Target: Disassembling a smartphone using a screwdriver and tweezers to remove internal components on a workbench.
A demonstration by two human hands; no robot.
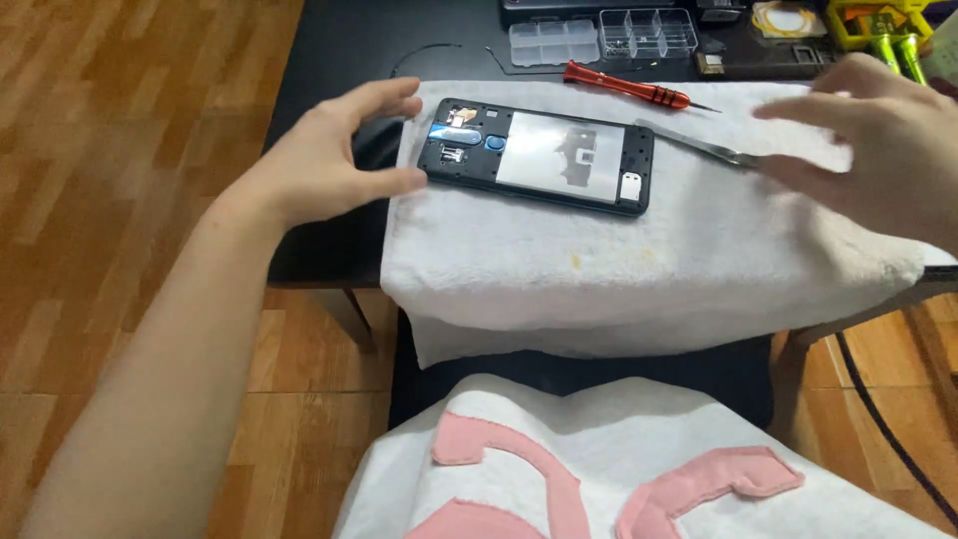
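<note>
Closest to me, below both hands, my white shirt with pink felt shapes [639, 469] fills the bottom of the view. Above it, a white fluffy towel [619, 269] drapes over the near edge of the black table [329, 50].

My left hand [329, 160] hovers open at the towel's left edge, thumb and fingers spread apart, clamped on nothing; the thumb tip sits just beside the near left corner of the opened black smartphone with its back cover off [539, 157]. The phone lies flat on the towel between my hands, well closer to the left one. Inside it I see a pale silvery plate in the middle, a small white square piece near its right end, and a blue round part near its left end.

My right hand [868, 150] is blurred, fingers spread and loosely curled, holding nothing that I can make out. Its fingertips are just beside the end of thin metal tweezers [699, 145] lying on the towel, right of the phone.

Beyond the phone, a red-handled screwdriver [624, 87] lies at the towel's far edge. Farther still, two clear plastic compartment boxes [604, 38] stand on the table; the right one holds a few small dark parts in one cell, too small to tell. Beyond my right hand sit a yellow ring-shaped item [783, 20] and a yellow and green object [883, 35].
</note>
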